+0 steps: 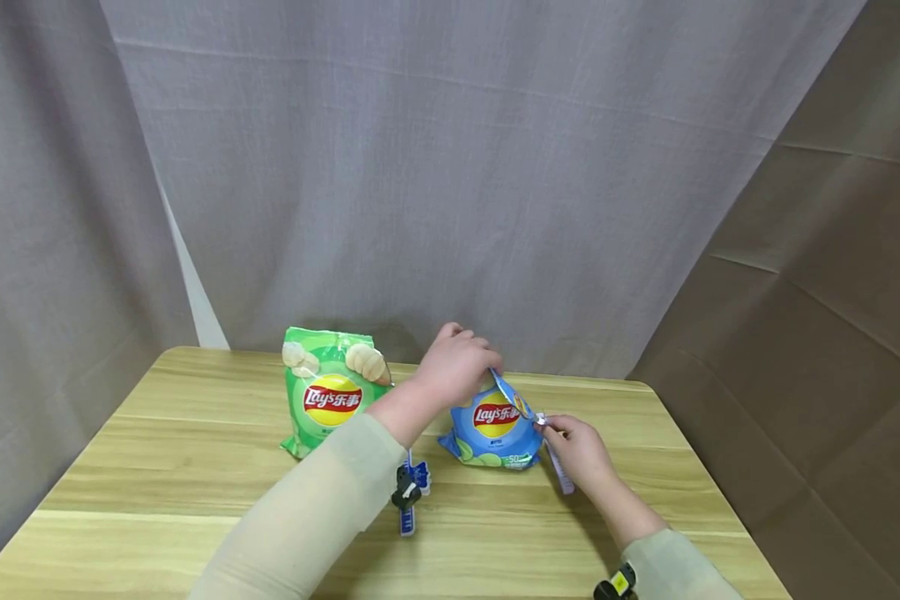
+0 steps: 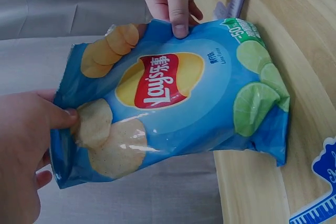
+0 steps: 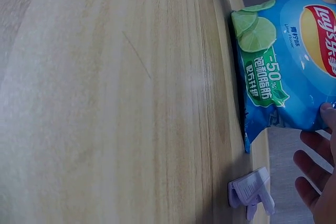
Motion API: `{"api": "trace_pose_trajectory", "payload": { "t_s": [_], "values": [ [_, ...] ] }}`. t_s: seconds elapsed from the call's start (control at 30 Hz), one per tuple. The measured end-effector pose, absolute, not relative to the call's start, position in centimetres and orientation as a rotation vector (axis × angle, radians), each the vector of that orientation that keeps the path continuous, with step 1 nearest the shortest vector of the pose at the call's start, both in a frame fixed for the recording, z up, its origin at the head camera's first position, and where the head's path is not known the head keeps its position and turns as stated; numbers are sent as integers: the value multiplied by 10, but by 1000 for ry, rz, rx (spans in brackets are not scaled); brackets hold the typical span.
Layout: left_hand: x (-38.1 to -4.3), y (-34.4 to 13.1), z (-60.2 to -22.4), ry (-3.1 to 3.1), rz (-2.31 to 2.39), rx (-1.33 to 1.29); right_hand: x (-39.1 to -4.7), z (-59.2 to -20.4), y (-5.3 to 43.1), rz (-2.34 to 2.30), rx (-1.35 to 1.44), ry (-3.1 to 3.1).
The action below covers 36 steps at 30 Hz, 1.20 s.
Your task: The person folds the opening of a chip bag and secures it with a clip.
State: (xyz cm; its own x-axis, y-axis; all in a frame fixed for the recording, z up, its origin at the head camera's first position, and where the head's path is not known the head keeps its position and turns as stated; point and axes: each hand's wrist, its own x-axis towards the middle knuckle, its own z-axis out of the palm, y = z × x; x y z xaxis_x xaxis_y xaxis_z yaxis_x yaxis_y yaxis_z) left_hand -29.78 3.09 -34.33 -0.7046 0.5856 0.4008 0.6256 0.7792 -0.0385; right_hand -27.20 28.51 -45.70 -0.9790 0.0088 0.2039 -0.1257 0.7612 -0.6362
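A blue Lay's chip bag with lime pictures stands on the table, its upper right edge bent over toward the front in the head view. My left hand grips the bag's top edge; the left wrist view shows the thumb on the printed front and fingers behind. At the bag's right side my right hand pinches the edge, thumb on the front, its other fingers loosely bent. Just beside that hand lies a lilac clip, partly hidden in the head view.
A green Lay's chip bag stands to the left, partly behind my left forearm. In front of the blue bag lies a blue-and-white clip, overlapped by a black wrist device. Grey curtains hang behind the wooden table.
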Motion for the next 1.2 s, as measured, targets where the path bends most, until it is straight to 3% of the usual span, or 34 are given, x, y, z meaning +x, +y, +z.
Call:
{"api": "trace_pose_trajectory", "payload": {
  "t_s": [1.2],
  "values": [
    [-293, 33, -344, -2594, -227, -900, -267, -462, 286, 966, 159, -2717]
  ]
}}
